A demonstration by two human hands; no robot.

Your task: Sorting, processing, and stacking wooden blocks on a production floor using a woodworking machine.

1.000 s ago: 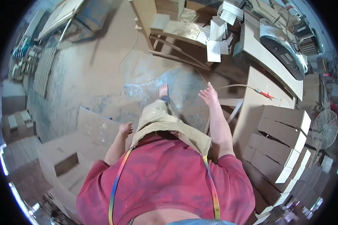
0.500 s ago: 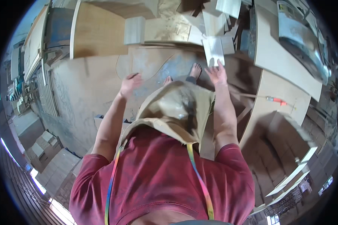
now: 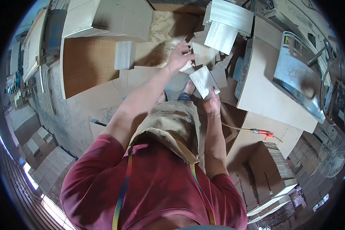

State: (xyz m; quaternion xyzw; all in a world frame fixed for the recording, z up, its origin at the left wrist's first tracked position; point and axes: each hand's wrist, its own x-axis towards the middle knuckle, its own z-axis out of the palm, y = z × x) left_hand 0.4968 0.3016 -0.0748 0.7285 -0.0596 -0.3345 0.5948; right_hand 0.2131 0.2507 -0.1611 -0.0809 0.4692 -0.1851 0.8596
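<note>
My right hand (image 3: 212, 104) grips the near corner of a small pale wooden board (image 3: 204, 82), its thumb on the board's face. The board is tilted in front of my apron (image 3: 168, 119). My left hand (image 3: 180, 58) is up beyond the board, a little to its left, with fingers apart and nothing in them. Just right of that hand lie loose pale boards (image 3: 204, 53) in a heap. Farther back, a stack of whitish boards (image 3: 222, 36) stands above the heap.
To the left is a wooden box (image 3: 90, 65) with a small stack of white boards (image 3: 123, 55) at its edge. A light worktop (image 3: 264, 92) on the right carries a grey machine (image 3: 299, 73). A red-handled air gun (image 3: 262, 132) lies on a lower panel, its hose running toward me.
My left hand has swung forward and right, toward the board heap. The right hand has drawn its board nearer and tilted it. The whole view has shifted.
</note>
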